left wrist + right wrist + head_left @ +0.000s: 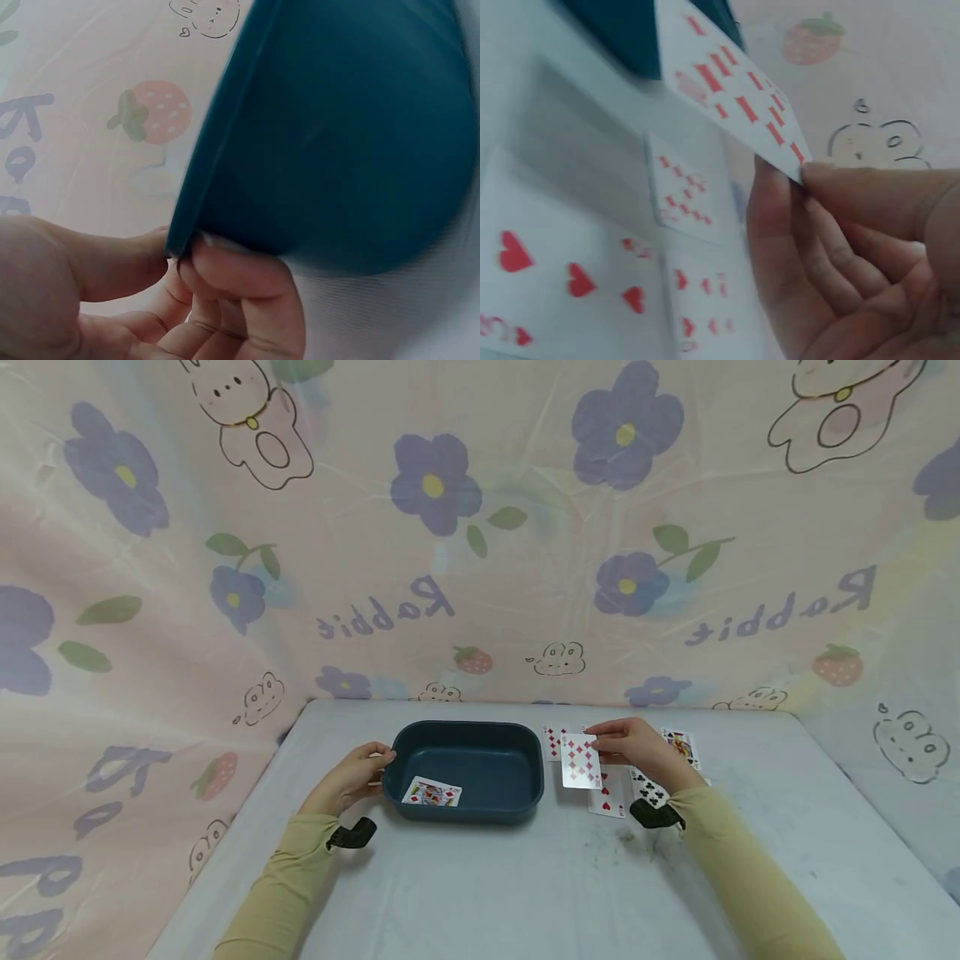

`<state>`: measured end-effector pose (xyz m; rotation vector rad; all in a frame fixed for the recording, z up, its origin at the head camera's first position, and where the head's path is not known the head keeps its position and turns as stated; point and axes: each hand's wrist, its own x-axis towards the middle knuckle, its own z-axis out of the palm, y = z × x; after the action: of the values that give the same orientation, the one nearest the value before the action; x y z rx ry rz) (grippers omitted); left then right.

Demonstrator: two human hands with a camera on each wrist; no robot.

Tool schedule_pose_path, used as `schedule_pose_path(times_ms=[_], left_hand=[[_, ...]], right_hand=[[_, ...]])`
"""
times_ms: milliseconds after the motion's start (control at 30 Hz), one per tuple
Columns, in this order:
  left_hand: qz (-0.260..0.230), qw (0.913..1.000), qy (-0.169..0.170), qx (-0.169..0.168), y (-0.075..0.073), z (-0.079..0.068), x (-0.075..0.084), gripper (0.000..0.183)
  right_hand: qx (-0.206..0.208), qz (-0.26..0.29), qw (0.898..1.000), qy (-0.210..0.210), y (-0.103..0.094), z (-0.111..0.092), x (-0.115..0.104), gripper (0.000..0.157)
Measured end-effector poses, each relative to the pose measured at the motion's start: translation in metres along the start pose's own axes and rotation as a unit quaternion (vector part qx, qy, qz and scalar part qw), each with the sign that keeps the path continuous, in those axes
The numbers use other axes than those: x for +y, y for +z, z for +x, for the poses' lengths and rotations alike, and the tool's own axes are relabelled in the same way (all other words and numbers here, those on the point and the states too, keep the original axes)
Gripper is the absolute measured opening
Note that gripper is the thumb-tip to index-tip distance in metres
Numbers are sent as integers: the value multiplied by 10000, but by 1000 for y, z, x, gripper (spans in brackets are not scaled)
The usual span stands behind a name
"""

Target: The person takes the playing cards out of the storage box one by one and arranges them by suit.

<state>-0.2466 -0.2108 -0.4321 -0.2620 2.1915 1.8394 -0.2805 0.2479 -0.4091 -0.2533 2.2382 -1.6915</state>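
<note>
My left hand (pixel 351 781) grips the left rim of a dark teal plastic basin (pixel 517 814), thumb over the lip and fingers curled beneath it in the left wrist view. Inside the basin's front left corner lies a face card (pixel 432 792). My right hand (pixel 639 750) pinches a playing card with many red diamonds (pixel 739 97) by its edge between thumb and fingers. This card is raised off the table, just right of the basin. Below and behind it, another diamonds card (pixel 681 187) and a three of hearts (pixel 570 259) lie face up.
Also on the white table (pixel 480 885) are a second hearts card (pixel 705 307), a clubs card (pixel 648 787) partly under my right wrist, and a face card (pixel 681 747) farther right. A printed curtain (pixel 510 585) hangs behind the table.
</note>
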Motion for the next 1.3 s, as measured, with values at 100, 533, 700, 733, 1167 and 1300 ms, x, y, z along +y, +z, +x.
schedule_pose_path(times_ms=[100, 533, 700, 733, 1167, 1300], left_hand=[[10, 10000, -18, 14, 0, 0, 0, 17], [4, 10000, 17, -13, 0, 2, -2, 17], [-2, 10000, 19, -12, 0, 2, -2, 17], [-3, 10000, 20, -14, 0, 2, -2, 17], [11, 10000, -56, 19, 0, 0, 0, 16], [29, 10000, -80, 25, 0, 0, 1, 16]], right_hand=[[22, -127, 9999, 69, 5, 1, 7, 37], [55, -279, 9993, 224, 28, 12, 24, 33], [155, -474, 9980, 398, 32, 14, 24, 28], [172, -514, 9976, 438, 33, 15, 24, 27], [393, -1047, 9924, 514, 39, 19, 27, 20], [450, -1137, 9908, 580, 41, 18, 25, 20]])
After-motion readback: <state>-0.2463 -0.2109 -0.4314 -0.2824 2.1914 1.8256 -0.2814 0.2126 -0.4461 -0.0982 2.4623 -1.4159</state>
